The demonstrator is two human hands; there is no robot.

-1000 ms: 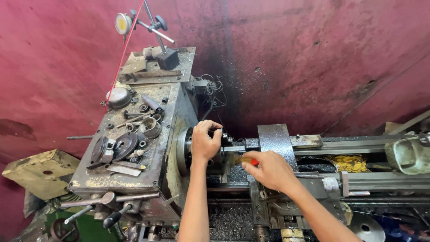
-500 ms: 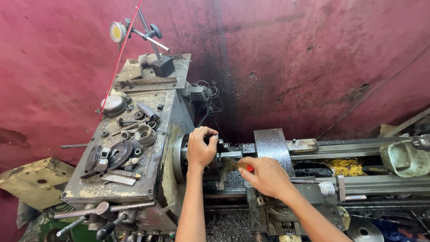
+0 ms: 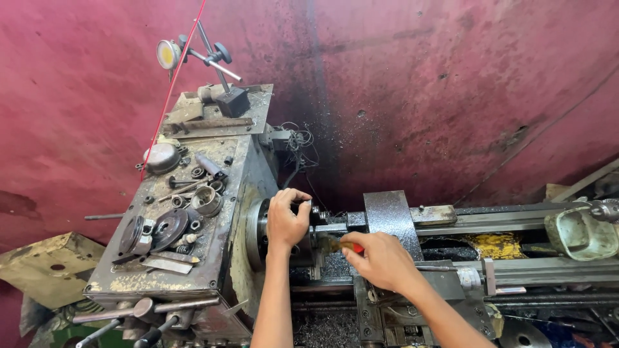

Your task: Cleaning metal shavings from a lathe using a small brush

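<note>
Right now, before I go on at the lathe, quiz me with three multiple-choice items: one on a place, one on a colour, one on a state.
1. Where is the left hand?
A. on the chuck
B. on the dial gauge
C. on the green can

2. What colour is the wall?
A. white
B. dark red
C. blue

3. How is the right hand?
A. open and flat
B. out of view
C. closed on a brush with a red handle

Answers: 1 A, its fingers curl over the chuck's edge. 2 B, stained red fills the background. 3 C, fingers pinch the handle, bristles pointing at the chuck.
</note>
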